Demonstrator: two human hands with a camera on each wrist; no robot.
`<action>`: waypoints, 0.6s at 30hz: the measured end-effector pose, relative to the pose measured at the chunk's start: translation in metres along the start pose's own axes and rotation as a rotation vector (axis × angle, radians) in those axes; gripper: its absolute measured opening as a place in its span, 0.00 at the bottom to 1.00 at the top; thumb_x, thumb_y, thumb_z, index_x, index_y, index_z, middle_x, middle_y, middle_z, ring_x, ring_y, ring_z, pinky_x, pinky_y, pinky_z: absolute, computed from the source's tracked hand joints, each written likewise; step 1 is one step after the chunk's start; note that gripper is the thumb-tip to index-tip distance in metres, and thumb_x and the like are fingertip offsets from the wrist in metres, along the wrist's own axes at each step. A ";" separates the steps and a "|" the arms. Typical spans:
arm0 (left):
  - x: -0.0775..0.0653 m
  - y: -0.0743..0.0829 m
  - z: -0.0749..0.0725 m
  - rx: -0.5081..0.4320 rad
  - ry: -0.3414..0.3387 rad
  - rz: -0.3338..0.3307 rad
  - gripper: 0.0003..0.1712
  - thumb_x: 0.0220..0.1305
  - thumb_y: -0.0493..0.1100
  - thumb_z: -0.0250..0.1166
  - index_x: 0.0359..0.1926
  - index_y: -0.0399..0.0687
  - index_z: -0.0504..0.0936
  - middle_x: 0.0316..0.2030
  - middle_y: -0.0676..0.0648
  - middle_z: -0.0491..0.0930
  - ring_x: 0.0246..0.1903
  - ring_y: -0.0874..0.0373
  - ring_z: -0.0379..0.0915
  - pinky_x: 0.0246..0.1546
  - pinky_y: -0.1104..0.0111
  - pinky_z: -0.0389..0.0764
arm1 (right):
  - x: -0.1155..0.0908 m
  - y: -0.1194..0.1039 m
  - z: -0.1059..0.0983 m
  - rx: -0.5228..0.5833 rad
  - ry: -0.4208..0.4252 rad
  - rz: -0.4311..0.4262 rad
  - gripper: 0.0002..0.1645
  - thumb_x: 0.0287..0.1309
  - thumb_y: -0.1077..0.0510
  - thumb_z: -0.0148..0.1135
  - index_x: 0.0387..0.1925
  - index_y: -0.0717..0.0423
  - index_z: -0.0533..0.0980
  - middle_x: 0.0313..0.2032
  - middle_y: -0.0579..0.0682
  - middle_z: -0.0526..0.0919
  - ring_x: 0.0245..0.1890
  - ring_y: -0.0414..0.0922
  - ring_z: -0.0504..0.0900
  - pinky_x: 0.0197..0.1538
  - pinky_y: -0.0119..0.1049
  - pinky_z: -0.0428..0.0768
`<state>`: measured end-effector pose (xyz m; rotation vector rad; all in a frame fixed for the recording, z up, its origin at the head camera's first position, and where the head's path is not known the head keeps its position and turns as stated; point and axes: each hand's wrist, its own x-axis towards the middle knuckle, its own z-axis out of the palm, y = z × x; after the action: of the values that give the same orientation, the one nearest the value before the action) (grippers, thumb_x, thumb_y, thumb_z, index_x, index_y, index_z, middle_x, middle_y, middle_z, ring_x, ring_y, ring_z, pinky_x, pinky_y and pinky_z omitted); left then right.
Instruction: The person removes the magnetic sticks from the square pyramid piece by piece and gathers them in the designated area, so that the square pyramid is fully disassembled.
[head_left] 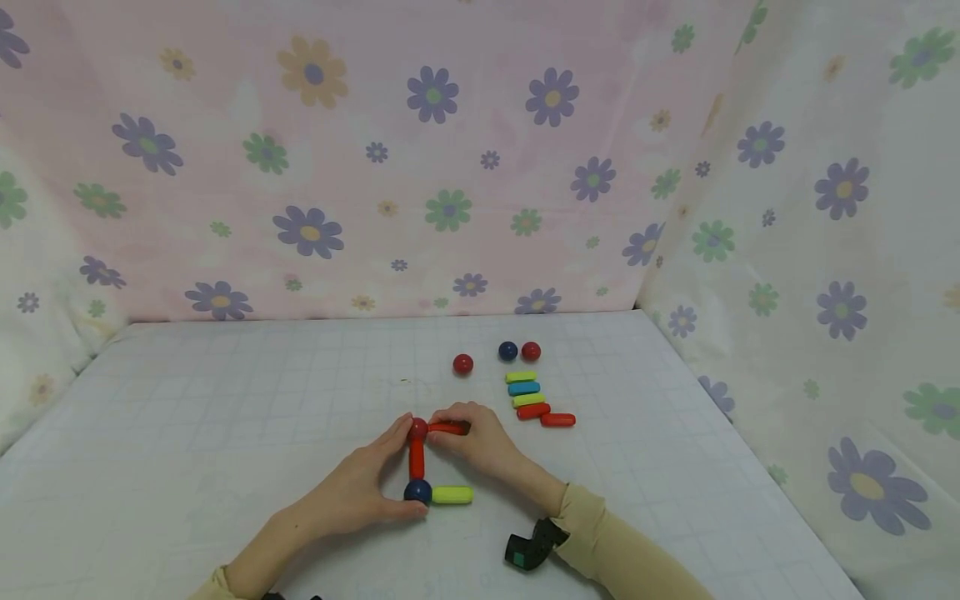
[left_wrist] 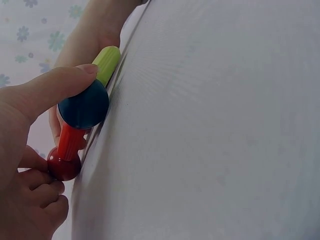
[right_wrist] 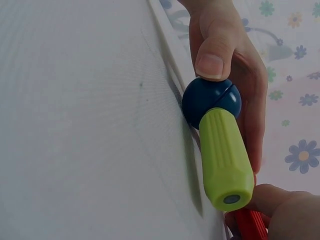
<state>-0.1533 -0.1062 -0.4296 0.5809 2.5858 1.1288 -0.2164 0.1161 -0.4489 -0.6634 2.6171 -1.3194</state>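
My left hand (head_left: pixel 348 493) holds a joined magnetic ball-and-rod piece from its left side. The thumb presses the dark blue ball (head_left: pixel 417 492) at the near end, and the fingers are at the red ball (head_left: pixel 418 428) at the far end. Between the balls runs a red rod (head_left: pixel 417 460). A yellow-green rod (right_wrist: pixel 225 155) sticks out rightward from the blue ball, a metal disc in its free end. With thumb and fingers my right hand (head_left: pixel 480 437) pinches a second red rod (head_left: pixel 444 428), its tip right at the red ball.
Behind the right hand lie several loose rods, among them a blue rod (head_left: pixel 523 388) and a red rod (head_left: pixel 558 420). Farther back are a red ball (head_left: pixel 462 364), a dark blue ball (head_left: pixel 507 351) and another red ball (head_left: pixel 531 351). Flowered cloth (head_left: pixel 450 167) surrounds the white table (head_left: pixel 225 400).
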 end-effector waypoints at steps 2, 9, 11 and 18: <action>0.000 0.000 0.000 0.000 0.001 0.003 0.65 0.49 0.66 0.76 0.78 0.46 0.53 0.79 0.48 0.51 0.76 0.45 0.51 0.70 0.40 0.59 | 0.000 0.001 0.000 -0.001 0.002 -0.004 0.13 0.61 0.52 0.69 0.48 0.43 0.85 0.38 0.37 0.84 0.42 0.40 0.75 0.48 0.34 0.74; 0.000 -0.003 0.002 -0.024 0.002 0.002 0.65 0.47 0.66 0.76 0.79 0.48 0.53 0.79 0.50 0.51 0.77 0.46 0.49 0.71 0.40 0.57 | -0.004 -0.003 -0.009 0.027 -0.005 -0.010 0.12 0.61 0.51 0.69 0.47 0.43 0.85 0.38 0.37 0.85 0.41 0.40 0.77 0.46 0.32 0.76; 0.000 -0.003 0.003 -0.022 0.003 0.003 0.66 0.47 0.67 0.76 0.79 0.49 0.53 0.79 0.51 0.50 0.77 0.47 0.49 0.72 0.41 0.57 | -0.007 -0.004 -0.014 0.028 -0.011 -0.019 0.13 0.61 0.50 0.69 0.47 0.44 0.85 0.38 0.37 0.85 0.41 0.40 0.78 0.45 0.32 0.77; 0.000 -0.004 0.001 0.006 0.004 -0.005 0.66 0.47 0.68 0.76 0.79 0.49 0.52 0.78 0.51 0.51 0.76 0.47 0.50 0.71 0.42 0.59 | -0.021 0.003 -0.033 -0.016 0.012 0.006 0.15 0.60 0.50 0.70 0.49 0.45 0.85 0.40 0.37 0.86 0.43 0.40 0.79 0.47 0.31 0.79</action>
<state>-0.1535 -0.1078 -0.4331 0.5741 2.5927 1.1226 -0.2089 0.1505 -0.4330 -0.6510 2.6391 -1.3064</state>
